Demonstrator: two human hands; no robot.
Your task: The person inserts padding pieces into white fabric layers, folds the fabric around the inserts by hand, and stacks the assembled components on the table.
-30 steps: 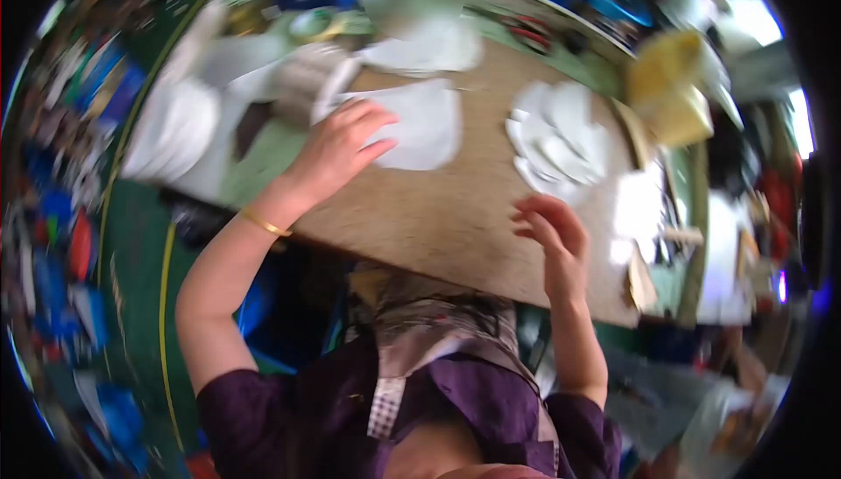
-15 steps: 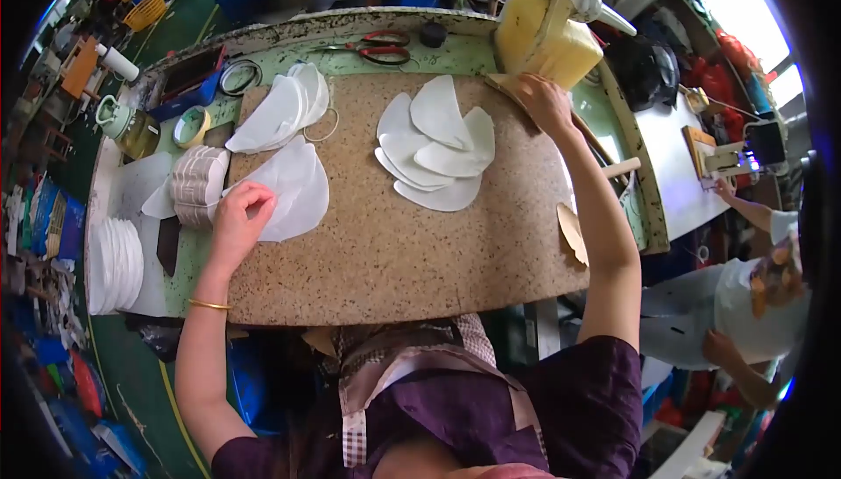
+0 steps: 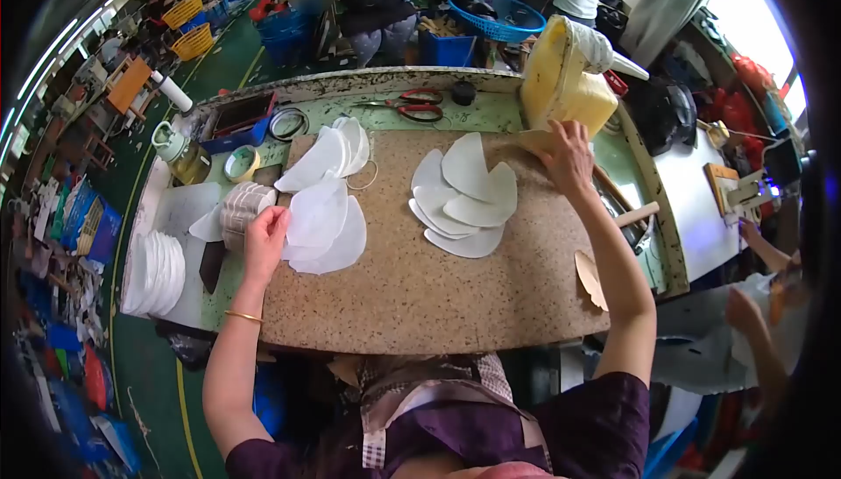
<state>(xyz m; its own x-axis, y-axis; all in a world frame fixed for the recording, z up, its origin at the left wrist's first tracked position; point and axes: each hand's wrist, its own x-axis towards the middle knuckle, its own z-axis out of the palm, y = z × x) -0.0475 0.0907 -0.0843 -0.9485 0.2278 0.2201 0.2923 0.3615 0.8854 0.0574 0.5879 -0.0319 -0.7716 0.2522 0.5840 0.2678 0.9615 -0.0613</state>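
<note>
My left hand (image 3: pixel 266 241) is closed in a pinch at the edge of a thin white curved piece (image 3: pixel 317 212), which lies over another white piece (image 3: pixel 343 249) on the speckled board (image 3: pixel 394 304). A cream-coloured wrapped bundle (image 3: pixel 245 214) is just left of these fingers. At the board's far right corner, my right hand (image 3: pixel 569 162) has its fingers bent around a tan flat piece (image 3: pixel 531 140), mostly hidden by the hand. Near it stands a yellow jug (image 3: pixel 568 85). Overlapping white pieces (image 3: pixel 477 209) lie fanned out between my hands; more white pieces (image 3: pixel 320 159) lie behind the left hand.
Red-handled scissors (image 3: pixel 419 105) and a black cap (image 3: pixel 462 92) lie along the back. A tape roll (image 3: pixel 241 163), a jar (image 3: pixel 181 155) and stacked white pieces (image 3: pixel 156 274) are at left. A wooden handle (image 3: pixel 637 214) sticks out at right. Another person works at a side table (image 3: pixel 696 181).
The view has tilted up, showing more of the room. My left hand now pinches a white piece, which has shifted over the one beneath. My right hand's fingers are more bent and raised.
</note>
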